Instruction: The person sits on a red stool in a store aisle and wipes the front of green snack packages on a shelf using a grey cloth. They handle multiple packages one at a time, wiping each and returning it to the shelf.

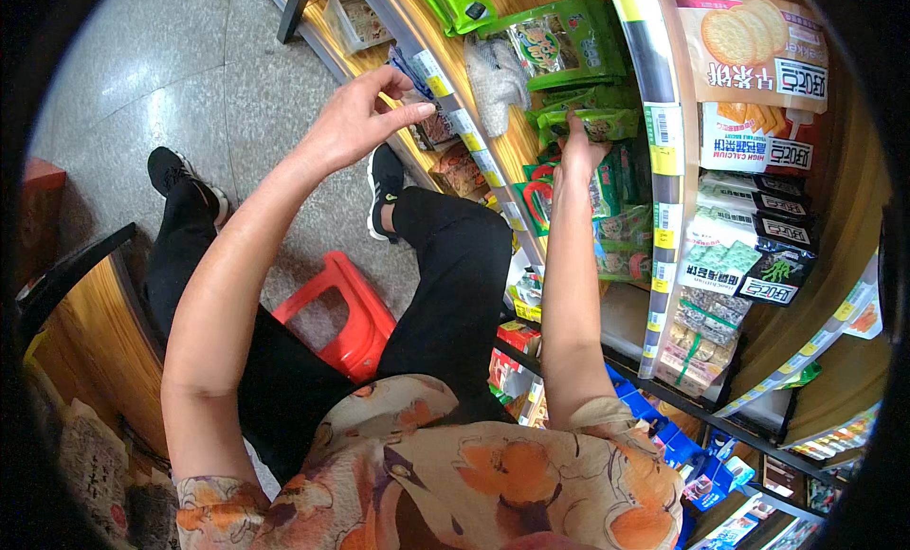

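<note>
My right hand (581,155) reaches into the wooden shelf and grips a small green snack packet (608,125), its thumb over the packet's near end. The other fingers are mostly hidden. Behind that packet stand more green packets, with a larger green snack bag (558,42) beyond them. A greyish-white knitted glove (495,81) lies on the shelf board beside the bags. My left hand (366,113) hovers by the shelf's front edge, thumb and fingers apart, holding nothing. Close to its fingertips are a price-label strip (466,127) and a crumpled blue cloth (411,72).
A red plastic stool (355,322) is between my legs on the grey tiled floor (163,74). Right of the green packets, a higher shelf holds biscuit bags (753,45). Below it are blue display boxes (668,443). A wooden shelf unit (99,322) stands at my left.
</note>
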Tool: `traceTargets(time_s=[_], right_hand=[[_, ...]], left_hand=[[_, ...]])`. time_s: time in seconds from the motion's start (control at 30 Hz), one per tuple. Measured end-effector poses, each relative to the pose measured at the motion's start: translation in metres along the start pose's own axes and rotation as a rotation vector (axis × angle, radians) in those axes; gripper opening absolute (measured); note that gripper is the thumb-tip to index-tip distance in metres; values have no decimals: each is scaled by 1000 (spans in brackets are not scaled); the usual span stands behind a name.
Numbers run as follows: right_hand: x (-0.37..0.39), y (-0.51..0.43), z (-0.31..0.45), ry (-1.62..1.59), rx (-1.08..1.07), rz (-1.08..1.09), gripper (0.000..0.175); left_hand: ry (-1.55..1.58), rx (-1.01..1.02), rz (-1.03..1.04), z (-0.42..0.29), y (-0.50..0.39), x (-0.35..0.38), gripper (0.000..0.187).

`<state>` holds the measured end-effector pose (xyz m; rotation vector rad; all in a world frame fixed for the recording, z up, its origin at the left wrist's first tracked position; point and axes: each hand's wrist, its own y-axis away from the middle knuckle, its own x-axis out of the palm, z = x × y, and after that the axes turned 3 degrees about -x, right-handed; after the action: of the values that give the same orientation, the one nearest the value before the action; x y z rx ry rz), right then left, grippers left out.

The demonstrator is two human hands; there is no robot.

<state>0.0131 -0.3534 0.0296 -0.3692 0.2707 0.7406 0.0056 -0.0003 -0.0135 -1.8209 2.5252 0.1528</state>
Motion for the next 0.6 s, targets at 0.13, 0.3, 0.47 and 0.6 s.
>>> traceTargets(time_s=[0.13, 0.3, 0.47, 0.6], right_hand=[[13, -17, -36, 239, -24, -85, 90], [38, 0, -14, 553, 173, -228, 98], [33, -21, -42, 546, 67, -264, 112], [36, -29, -47, 460, 109, -293, 116]], left_hand=[[37, -35, 31, 1, -1, -4, 54], [94, -81, 20, 6, -2, -10, 53], [84, -44, 21, 8, -4, -11, 54], [29, -83, 87, 1, -4, -14, 50]])
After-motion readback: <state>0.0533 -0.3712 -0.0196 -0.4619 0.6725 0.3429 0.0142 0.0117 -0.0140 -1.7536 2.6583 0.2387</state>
